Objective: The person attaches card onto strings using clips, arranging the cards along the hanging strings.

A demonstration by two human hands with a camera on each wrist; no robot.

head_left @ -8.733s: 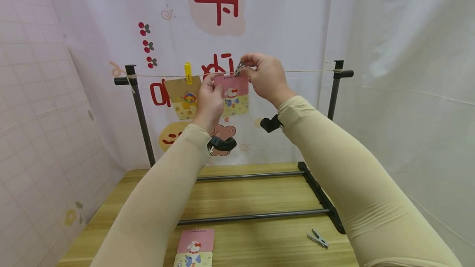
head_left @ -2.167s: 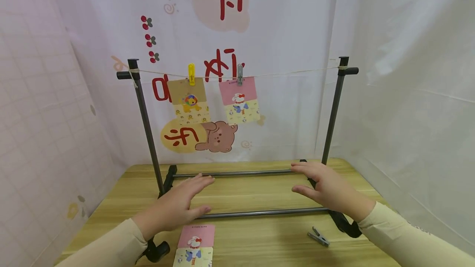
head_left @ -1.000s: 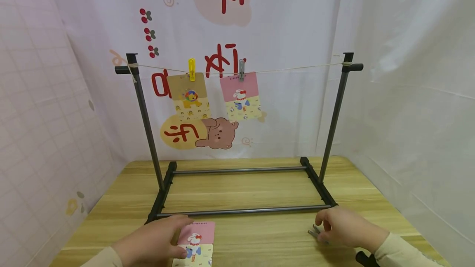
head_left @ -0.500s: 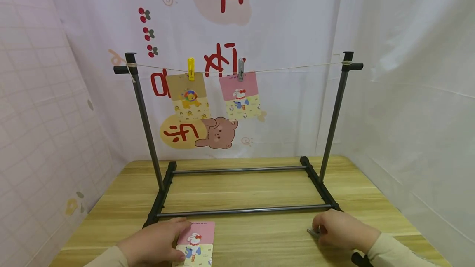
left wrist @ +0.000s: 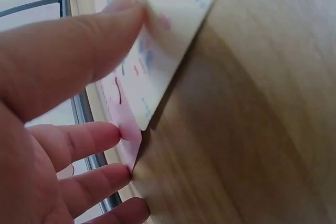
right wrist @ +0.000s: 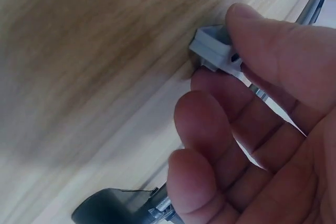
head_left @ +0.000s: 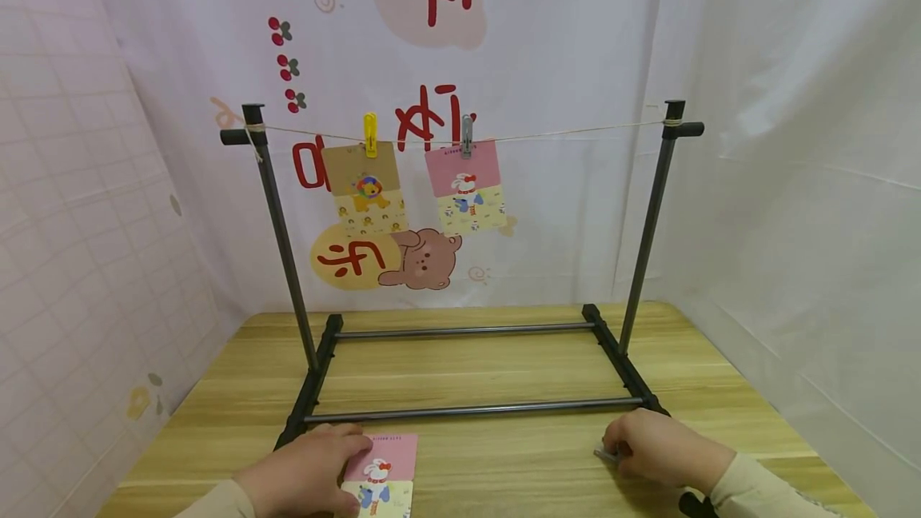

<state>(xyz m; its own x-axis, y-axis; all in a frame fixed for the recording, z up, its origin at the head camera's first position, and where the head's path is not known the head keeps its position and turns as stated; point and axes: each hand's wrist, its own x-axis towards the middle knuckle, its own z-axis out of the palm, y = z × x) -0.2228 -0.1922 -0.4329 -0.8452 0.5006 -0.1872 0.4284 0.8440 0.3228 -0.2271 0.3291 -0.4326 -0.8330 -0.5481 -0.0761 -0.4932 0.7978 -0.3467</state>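
My left hand (head_left: 305, 468) is over the left side of a pink-and-yellow rabbit card (head_left: 380, 486) on the table, gripping it. In the left wrist view the thumb lies on the pale half, other fingertips touch the pink half, and the card (left wrist: 181, 19) bends between them, its edge casting a shadow. My right hand (head_left: 663, 451) pinches a grey clothespin (right wrist: 212, 48) between thumb and index finger, low over the table; the other fingers are curled. Most of the clothespin is hidden by the hand in the head view.
A string (head_left: 568, 133) spans a dark metal rack (head_left: 651, 222). From it hang a lion card (head_left: 365, 174) under a yellow clothespin (head_left: 370, 136) and a rabbit card (head_left: 466, 174) under a grey clothespin (head_left: 467, 137). The rack's front bar (head_left: 475, 408) lies beyond my hands.
Since the oldest frame, a second card hangs by a grey clothespin. Both hands have come down to the table, the left onto the card, the right onto the loose clothespin. Lately they barely move.
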